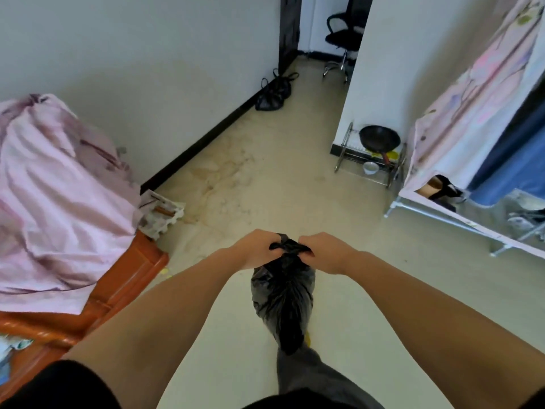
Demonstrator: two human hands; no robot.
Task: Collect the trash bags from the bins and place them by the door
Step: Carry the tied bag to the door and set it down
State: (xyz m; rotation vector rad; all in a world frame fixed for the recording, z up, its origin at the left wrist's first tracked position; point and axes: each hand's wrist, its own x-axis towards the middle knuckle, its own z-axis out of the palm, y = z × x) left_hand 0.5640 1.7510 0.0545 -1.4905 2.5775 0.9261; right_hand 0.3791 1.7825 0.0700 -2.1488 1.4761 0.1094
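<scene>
Left hand (256,250) and right hand (321,251) both clench the knotted black trash bag (282,299) — contents hidden.

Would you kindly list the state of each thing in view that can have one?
Black trash bag: hanging off the floor, neck gathered, held by both hands.
Left hand: fingers closed on the bag's top.
Right hand: fingers closed on the bag's top.
Second black bag: on the floor against the wall near the doorway.
Door: open.
Wok: resting on the metal rack.
</scene>
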